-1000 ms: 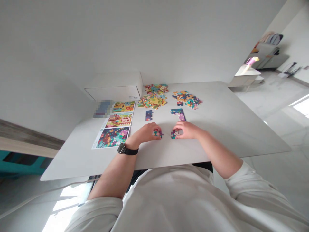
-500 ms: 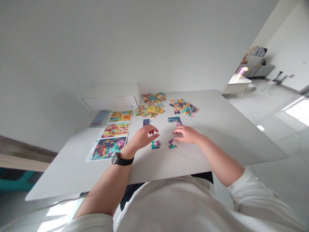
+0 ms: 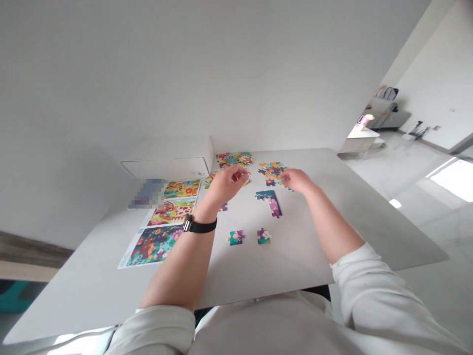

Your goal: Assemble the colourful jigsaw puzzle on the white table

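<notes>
The label (image 3: pixel 200 173) on the white box (image 3: pixel 162 168) at the back left of the surface (image 3: pixel 306 251) is too small to read, and a pixelated patch (image 3: pixel 147 193) masks whatever lies beside the picture sheet (image 3: pixel 157 244). The left hand (image 3: pixel 229 184), loosely curled, hides much of the yellow puzzle pile (image 3: pixel 210 179) near the back edge, and the right hand (image 3: pixel 296 180), fingers narrow, covers part of the orange pile (image 3: pixel 271 170); whether either holds a piece I cannot tell. Two loose pieces (image 3: pixel 236 237) lie apart toward the front edge, nearer it than the joined pieces (image 3: pixel 274 203), while the left arm (image 3: pixel 192 261) partly hides a dark piece (image 3: pixel 223 207).
</notes>
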The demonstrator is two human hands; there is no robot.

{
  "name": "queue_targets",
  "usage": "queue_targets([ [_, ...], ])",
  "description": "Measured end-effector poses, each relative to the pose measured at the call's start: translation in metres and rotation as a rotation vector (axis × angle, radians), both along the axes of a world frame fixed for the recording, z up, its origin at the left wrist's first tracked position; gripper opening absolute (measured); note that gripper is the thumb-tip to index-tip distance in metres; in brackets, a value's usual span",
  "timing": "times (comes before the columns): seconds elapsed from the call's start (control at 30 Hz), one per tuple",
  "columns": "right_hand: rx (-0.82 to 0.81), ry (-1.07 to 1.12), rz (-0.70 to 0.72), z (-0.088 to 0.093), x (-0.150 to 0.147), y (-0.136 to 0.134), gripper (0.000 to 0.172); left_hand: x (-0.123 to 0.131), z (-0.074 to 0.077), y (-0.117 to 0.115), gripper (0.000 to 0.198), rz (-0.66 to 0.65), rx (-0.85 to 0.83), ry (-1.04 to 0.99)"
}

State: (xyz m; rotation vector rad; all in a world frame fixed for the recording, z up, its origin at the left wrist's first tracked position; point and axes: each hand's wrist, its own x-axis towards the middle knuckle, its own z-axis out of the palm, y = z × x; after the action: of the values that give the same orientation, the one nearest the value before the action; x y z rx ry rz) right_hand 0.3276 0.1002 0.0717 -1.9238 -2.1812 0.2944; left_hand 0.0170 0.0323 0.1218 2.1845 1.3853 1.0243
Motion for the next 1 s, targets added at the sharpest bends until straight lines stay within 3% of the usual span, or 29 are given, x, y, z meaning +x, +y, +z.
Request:
queue_targets([
  [0.17, -0.011, -0.038, -0.022, -0.025, -0.018, 0.024, 0.034, -0.008, 0.002, 0.003, 0.028, -0.024, -0.055, -0.031],
  [0.47, 0.106, -0.103, 0.062, -0.061, -0.021, 0.033, 0.035, -0.034, 0.002, 0.012, 0.037, 0.007, -0.071, -0.172],
  [0.67, 0.055, -0.126, 0.034, -0.062, -0.022, 0.035, 0.04, -0.039, -0.012, 0.02, 0.03, 0.131, -0.026, 0.01],
  [0.9, -0.015, -0.098, 0.024, -0.055, -0.02, 0.034, 0.036, -0.035, -0.026, 0.025, 0.026, 0.146, -0.058, 0.135],
  [1.0, -0.013, -0.097, 0.019, -0.056, -0.02, 0.035, 0.042, -0.034, -0.032, 0.027, 0.026, 0.147, -0.063, 0.177],
])
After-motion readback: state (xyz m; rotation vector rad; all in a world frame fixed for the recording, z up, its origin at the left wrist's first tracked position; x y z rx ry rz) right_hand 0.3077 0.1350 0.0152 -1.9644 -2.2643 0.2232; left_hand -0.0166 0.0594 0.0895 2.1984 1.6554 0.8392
